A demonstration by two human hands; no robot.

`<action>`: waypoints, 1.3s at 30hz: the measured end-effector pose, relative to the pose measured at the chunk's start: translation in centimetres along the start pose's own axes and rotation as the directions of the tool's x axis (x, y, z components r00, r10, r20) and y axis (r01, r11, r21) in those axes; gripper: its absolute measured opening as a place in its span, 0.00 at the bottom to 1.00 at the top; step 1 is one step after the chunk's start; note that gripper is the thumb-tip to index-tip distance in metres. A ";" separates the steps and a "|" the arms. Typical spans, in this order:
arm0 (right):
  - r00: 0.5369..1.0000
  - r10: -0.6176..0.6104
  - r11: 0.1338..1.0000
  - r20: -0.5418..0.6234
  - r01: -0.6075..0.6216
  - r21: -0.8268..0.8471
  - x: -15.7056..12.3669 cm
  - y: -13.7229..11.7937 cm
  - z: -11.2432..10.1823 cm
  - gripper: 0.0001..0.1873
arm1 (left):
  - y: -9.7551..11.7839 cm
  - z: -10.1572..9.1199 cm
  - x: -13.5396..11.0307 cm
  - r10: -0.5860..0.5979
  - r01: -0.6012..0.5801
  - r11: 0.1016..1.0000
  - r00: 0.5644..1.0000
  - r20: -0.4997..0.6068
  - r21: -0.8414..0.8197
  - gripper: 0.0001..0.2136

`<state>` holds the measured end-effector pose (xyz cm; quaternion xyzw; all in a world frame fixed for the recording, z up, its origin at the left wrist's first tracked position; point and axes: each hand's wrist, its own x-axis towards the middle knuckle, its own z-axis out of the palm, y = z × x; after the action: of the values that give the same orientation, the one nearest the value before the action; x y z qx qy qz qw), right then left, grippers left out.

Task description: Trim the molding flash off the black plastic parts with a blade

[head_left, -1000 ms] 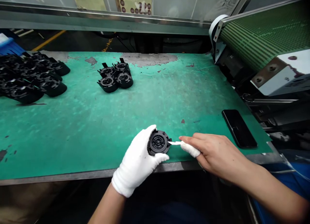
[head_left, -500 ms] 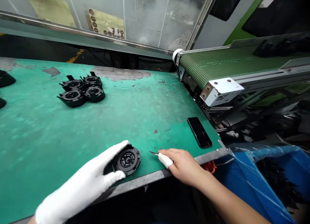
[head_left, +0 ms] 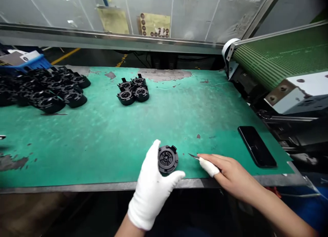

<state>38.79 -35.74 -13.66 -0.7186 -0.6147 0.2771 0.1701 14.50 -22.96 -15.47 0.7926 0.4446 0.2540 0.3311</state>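
Observation:
My left hand [head_left: 151, 189], in a white glove, grips a round black plastic part [head_left: 167, 159] between thumb and fingers, just above the near edge of the green table [head_left: 102, 141]. Its ribbed face is turned toward me. My right hand [head_left: 228, 173] is bare except for a white wrap on the forefinger and pinches a small thin blade [head_left: 193, 156]. The blade tip points left, a short gap away from the part.
A cluster of several black parts [head_left: 133, 90] sits mid-table at the back, and a larger heap [head_left: 43, 90] lies at the far left beside a blue crate [head_left: 33, 63]. A black phone [head_left: 257, 146] lies at the right. A green conveyor [head_left: 276, 52] runs along the right side.
The view swung right and came back. The blade touched the part's rim a second ago; now it is held a short way off. My left hand has lifted and tilted the part.

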 end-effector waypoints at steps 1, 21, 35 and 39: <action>1.000 -0.013 1.000 0.001 0.013 -0.002 0.2 -0.3 -0.2 0.24 | 0.1 0.5 -0.1 0.004 -0.004 1.000 1.000 -0.008 0.011 0.46; 0.984 -0.162 0.881 0.080 0.180 -0.437 5.7 -3.9 -3.5 0.25 | -1.2 -0.8 1.4 0.160 -0.164 0.986 0.979 0.128 0.024 0.38; 1.000 -0.016 0.997 0.022 0.018 -0.082 2.5 -1.0 -1.8 0.21 | -0.7 -1.2 0.5 0.114 -0.111 0.993 0.976 0.186 -0.028 0.39; 0.997 -0.050 0.998 0.055 0.052 -0.032 1.9 -1.7 -1.5 0.19 | -1.1 -3.0 1.0 0.137 -0.128 0.990 0.947 0.291 -0.050 0.39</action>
<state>38.55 -33.41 -11.81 -0.6977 -0.6417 0.2818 0.1482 12.30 -20.79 -14.23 0.8446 0.3322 0.1616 0.3876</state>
